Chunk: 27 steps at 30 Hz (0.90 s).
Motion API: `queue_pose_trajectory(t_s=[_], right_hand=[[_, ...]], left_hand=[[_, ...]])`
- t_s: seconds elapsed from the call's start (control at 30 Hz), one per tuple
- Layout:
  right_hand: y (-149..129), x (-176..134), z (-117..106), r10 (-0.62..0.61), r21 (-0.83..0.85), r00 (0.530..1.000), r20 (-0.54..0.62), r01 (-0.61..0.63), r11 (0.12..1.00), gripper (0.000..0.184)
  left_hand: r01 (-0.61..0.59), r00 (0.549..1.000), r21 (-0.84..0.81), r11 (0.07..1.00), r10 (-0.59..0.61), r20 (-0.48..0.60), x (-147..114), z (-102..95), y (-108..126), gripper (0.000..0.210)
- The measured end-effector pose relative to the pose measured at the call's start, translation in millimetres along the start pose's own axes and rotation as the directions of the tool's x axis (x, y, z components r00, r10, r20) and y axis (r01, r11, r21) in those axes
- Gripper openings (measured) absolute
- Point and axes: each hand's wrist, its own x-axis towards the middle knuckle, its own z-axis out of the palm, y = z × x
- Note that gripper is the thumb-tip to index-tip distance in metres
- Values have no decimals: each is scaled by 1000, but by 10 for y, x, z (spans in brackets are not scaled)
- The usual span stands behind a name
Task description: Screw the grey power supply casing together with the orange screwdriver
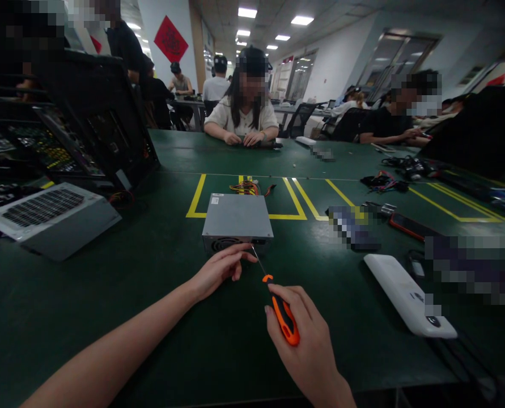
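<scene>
A grey computer power supply [237, 215] sits on the green table in front of me, its fan side facing me and its coloured cables [249, 186] behind it. My right hand [305, 331] grips the orange and black handle of a screwdriver [283, 311]. The screwdriver's thin shaft points up and left, its tip at the right part of the power supply's near face. My left hand [220, 269] is beside that face with its fingers stretched out, the fingertips close to the screwdriver tip. Whether a screw is at the tip is too small to tell.
Another power supply [60, 218] lies at the left, before an open black computer case [94, 122]. At the right are a white power bank [407, 294], a red-edged phone [417, 226] and dark cables [383, 180]. A person [243, 113] sits across the table [171, 351].
</scene>
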Motion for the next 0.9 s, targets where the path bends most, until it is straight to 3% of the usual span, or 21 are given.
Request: queue_pose_trajectory(t_s=[0.17,0.27,0.33,0.43,0.53,0.63,0.73,0.9], right_hand=[[66,-147,-50,37,62,996,-76,-32,998,29],[150,-269,-60,75,85,988,-137,-64,994,28],[209,-355,-63,109,95,981,-160,-94,991,26],[275,-463,-71,147,108,972,-185,-129,986,25],[295,-508,-81,180,141,962,-207,-152,978,24],[282,-503,-88,209,191,961,-179,-174,966,23],[276,-493,-95,208,227,962,-177,-166,960,21],[323,-511,-175,228,187,952,-205,-191,964,20]], left_hand=[[-5,1000,81,997,5,-1,2,-18,-5,39],[-17,999,313,950,27,-27,-14,-45,-13,34],[-50,995,565,824,89,-42,-38,-51,-20,28],[-112,973,865,489,231,-5,-75,-40,-37,23],[-125,959,966,226,276,60,-80,-24,-72,23],[-113,964,988,106,252,83,-62,-4,-109,25],[-122,964,985,124,251,87,-59,32,-120,23],[-190,944,888,418,328,48,-125,88,-63,15]])
